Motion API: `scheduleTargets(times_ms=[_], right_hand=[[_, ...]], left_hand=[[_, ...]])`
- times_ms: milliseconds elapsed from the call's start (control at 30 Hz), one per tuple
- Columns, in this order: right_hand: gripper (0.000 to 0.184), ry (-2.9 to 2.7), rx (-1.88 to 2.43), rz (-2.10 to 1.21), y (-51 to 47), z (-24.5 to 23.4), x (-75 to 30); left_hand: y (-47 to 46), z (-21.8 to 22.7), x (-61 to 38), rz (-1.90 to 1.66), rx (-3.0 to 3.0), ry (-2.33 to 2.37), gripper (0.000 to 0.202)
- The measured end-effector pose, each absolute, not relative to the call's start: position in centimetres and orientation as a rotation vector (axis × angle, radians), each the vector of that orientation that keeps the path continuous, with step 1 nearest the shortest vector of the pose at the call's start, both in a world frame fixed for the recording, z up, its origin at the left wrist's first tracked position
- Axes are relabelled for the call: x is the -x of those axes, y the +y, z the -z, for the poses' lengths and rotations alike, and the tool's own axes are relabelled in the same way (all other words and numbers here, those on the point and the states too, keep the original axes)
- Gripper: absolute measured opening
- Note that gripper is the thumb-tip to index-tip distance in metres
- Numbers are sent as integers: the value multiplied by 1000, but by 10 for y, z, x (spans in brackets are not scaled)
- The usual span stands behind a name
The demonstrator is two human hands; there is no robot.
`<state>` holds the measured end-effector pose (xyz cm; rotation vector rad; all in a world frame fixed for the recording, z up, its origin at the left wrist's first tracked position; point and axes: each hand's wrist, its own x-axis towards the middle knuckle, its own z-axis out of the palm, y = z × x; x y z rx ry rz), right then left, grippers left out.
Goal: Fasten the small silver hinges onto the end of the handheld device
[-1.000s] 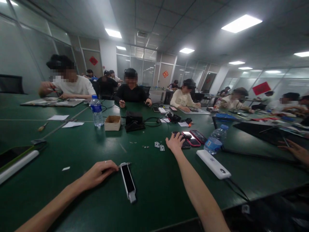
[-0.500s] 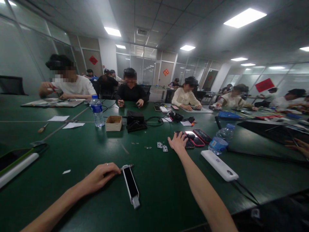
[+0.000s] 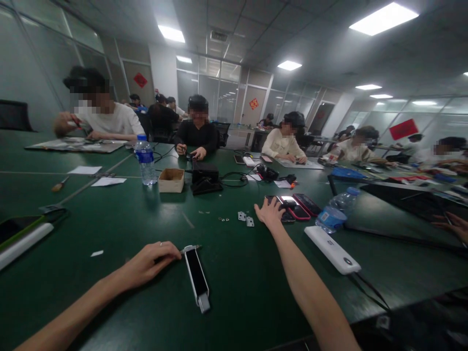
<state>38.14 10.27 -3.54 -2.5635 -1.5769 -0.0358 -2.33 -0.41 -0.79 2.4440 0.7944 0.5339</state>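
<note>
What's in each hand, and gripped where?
Left hand appears to hold a slim metal-tipped tool, its near end hidden in the fingers. Right hand holds nothing, resting beside a red-cased phone.

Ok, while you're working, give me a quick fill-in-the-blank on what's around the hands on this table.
The white-and-black oblong device lies to the ____ of the left hand.
The fingertips of the right hand reach a cluster of ____ in red and black cases.
The small open box beyond the hands is made of ____.
Two small silver metal plates lie on the ____ tabletop.

Missing words: right; phones; cardboard; green.
</note>
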Motion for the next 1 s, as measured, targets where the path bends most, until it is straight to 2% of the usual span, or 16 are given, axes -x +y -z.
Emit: scheduleTargets(times_ms=[133,300,433,633,833,1000], right_hand=[[72,-1582,2552,70,102,36,-381],[64,-1636,2461,313,97,34,-374],[50,-1744,2200,520,89,28,-357],[36,-1916,1677,628,77,11,-321],[26,-2209,1196,457,44,-3,-271],[22,-2562,800,234,15,5,-234]], left_hand=[[-5,7,23,-551,-2432,789,23],[-5,9,23,-553,-2417,801,24],[-5,10,24,-544,-2414,833,25],[-5,10,24,-544,-2416,850,23],[-6,11,24,-518,-2428,863,22],[-7,8,23,-528,-2431,878,21]])
